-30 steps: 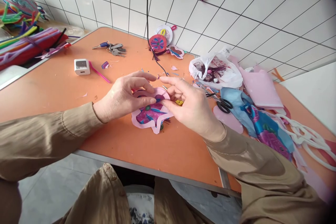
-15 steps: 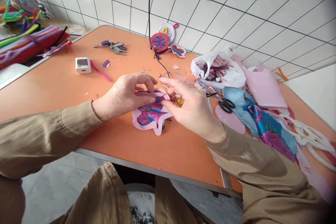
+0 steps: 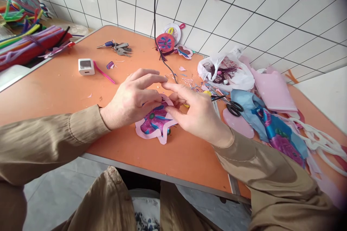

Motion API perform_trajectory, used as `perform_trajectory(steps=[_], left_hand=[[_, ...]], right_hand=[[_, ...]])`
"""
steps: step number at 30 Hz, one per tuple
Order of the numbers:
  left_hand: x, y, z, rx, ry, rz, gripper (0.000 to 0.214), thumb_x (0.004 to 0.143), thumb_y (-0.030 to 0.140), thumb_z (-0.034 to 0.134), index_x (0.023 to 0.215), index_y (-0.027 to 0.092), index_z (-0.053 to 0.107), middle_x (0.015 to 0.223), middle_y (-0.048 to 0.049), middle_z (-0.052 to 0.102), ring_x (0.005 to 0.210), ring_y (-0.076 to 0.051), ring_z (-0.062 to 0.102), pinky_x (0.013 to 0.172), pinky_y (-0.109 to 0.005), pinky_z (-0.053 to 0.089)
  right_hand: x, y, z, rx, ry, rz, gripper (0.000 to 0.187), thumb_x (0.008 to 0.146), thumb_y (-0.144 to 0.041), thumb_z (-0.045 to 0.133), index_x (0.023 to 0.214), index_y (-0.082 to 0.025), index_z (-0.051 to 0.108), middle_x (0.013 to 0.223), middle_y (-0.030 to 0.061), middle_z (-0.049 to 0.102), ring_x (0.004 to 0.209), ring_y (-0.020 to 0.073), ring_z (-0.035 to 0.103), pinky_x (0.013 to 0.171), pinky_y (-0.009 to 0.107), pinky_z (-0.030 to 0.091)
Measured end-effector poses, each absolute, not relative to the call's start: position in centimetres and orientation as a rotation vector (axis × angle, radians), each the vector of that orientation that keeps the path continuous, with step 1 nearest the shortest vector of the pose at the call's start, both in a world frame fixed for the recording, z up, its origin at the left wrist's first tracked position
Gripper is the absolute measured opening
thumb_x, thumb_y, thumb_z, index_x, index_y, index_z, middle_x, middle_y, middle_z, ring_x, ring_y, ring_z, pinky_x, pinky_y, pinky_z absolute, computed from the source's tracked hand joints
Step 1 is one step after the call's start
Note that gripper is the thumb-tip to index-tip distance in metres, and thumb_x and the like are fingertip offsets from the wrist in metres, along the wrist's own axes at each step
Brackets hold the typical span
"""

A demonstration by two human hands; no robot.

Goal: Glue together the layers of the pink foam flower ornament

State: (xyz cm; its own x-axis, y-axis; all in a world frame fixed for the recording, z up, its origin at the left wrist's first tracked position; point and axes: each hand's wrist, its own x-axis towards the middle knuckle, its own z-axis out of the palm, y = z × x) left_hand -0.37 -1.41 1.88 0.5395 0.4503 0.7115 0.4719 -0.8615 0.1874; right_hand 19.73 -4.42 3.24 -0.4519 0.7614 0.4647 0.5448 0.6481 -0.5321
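A pink foam cut-out with a purple and blue printed fabric face [image 3: 155,124] lies on the orange table [image 3: 54,90] in front of me. My left hand [image 3: 132,99] rests over its upper left part, fingers stretched out and pressing down flat. My right hand [image 3: 195,110] covers its upper right edge, index finger extended toward the left fingertips, thumb on the fabric. Both hands hold the piece down against the table. A small yellow object [image 3: 185,105] peeks out under my right fingers.
Black scissors [image 3: 230,106] and blue and purple fabric [image 3: 271,126] lie to the right, with pink foam sheets [image 3: 271,88] and a white plastic bag [image 3: 227,72]. Keys [image 3: 116,47], a white cube [image 3: 86,66], finished ornaments [image 3: 168,41] and pipe cleaners [image 3: 24,43] lie at the far left. A black cord [image 3: 155,14] hangs down.
My left hand has flattened and slid over the cut-out, fingers now stretched forward. The right hand has lowered onto the piece, and the small pinch at its centre has ended.
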Motion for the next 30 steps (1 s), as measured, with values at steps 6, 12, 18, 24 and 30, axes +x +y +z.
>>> perform_trajectory(steps=[6, 12, 18, 24, 30], left_hand=[[-0.2, -1.6, 2.0, -2.745, -0.676, -1.215, 0.019, 0.09, 0.022, 0.059, 0.076, 0.021, 0.072, 0.121, -0.0083, 0.067, 0.117, -0.024, 0.056, 0.094, -0.04, 0.05], [-0.1, -1.7, 2.2, -2.875, -0.662, -1.111, 0.019, 0.091, 0.023, 0.057, 0.08, 0.021, 0.072, 0.119, -0.008, 0.068, 0.118, -0.024, 0.055, 0.095, -0.04, 0.049], [-0.2, -1.5, 1.8, -2.802, -0.74, -1.21, 0.01, 0.09, 0.024, 0.06, 0.088, 0.018, 0.068, 0.126, -0.0106, 0.064, 0.114, -0.023, 0.059, 0.095, -0.04, 0.049], [-0.1, -1.7, 1.9, -2.688, -0.633, -1.24, 0.009, 0.087, 0.02, 0.063, 0.093, 0.014, 0.066, 0.121, -0.014, 0.065, 0.118, -0.026, 0.058, 0.097, -0.042, 0.048], [-0.1, -1.7, 1.7, -3.006, -0.935, -1.237, 0.01, 0.085, 0.025, 0.065, 0.081, 0.017, 0.069, 0.119, -0.0101, 0.067, 0.11, -0.022, 0.06, 0.092, -0.038, 0.05]], right_hand=[[20.3, -3.5, 4.5, -1.119, -1.907, 1.071, 0.014, 0.085, -0.025, 0.062, 0.098, -0.023, 0.065, 0.075, -0.0001, 0.07, 0.067, 0.0157, 0.069, 0.059, 0.03, 0.056], [20.3, -2.7, 4.3, -1.188, -1.76, 1.345, 0.014, 0.073, -0.028, 0.076, 0.083, -0.022, 0.068, 0.071, -0.0013, 0.069, 0.061, 0.0127, 0.065, 0.056, 0.029, 0.052], [20.3, -2.5, 3.9, -1.177, -1.616, 1.531, 0.026, 0.069, -0.033, 0.077, 0.087, -0.018, 0.065, 0.06, -0.0016, 0.065, 0.05, 0.012, 0.06, 0.047, 0.026, 0.049], [20.1, -2.6, 3.9, -1.172, -1.595, 1.555, 0.031, 0.067, -0.032, 0.079, 0.089, -0.017, 0.063, 0.059, -0.003, 0.064, 0.049, 0.0112, 0.06, 0.047, 0.024, 0.049], [20.0, -2.7, 3.9, -1.178, -1.638, 1.538, 0.024, 0.07, -0.028, 0.076, 0.083, -0.017, 0.059, 0.06, -0.0023, 0.065, 0.05, 0.0115, 0.061, 0.049, 0.025, 0.05]])
